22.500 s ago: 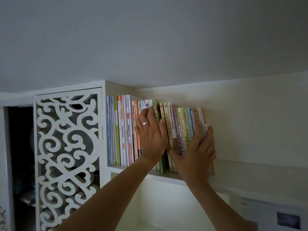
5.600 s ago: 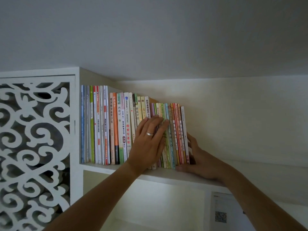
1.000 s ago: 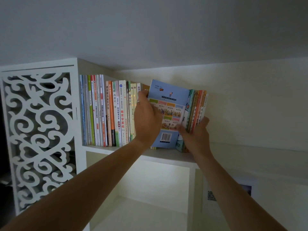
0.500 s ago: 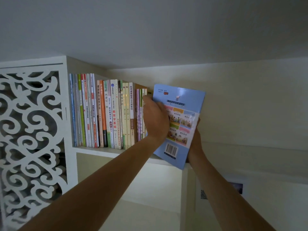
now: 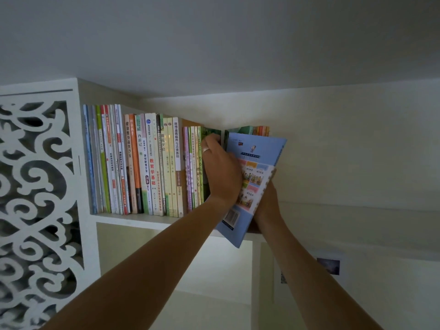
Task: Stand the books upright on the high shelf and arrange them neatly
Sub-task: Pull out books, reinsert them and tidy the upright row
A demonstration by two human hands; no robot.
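A row of upright books (image 5: 147, 163) fills the left part of the high shelf (image 5: 133, 220). My left hand (image 5: 221, 172) reaches into a gap in the row, its fingertips curled round the edge of a green book (image 5: 209, 133). A thin blue book (image 5: 254, 177) with a barcode on its cover leans tilted in front of that gap, its lower corner hanging below the shelf edge. My right hand (image 5: 267, 203) grips it from behind and is mostly hidden by it. A few more books (image 5: 260, 129) stand behind the blue one.
A white fretwork cabinet door (image 5: 40, 186) closes off the left side. The ceiling sits close above the book tops. To the right the shelf (image 5: 357, 225) runs on along the wall. Below is an open white compartment (image 5: 202, 270).
The blue book has risen a little toward the gap. My left hand has slid up from the blue book's edge into the gap beside the green book.
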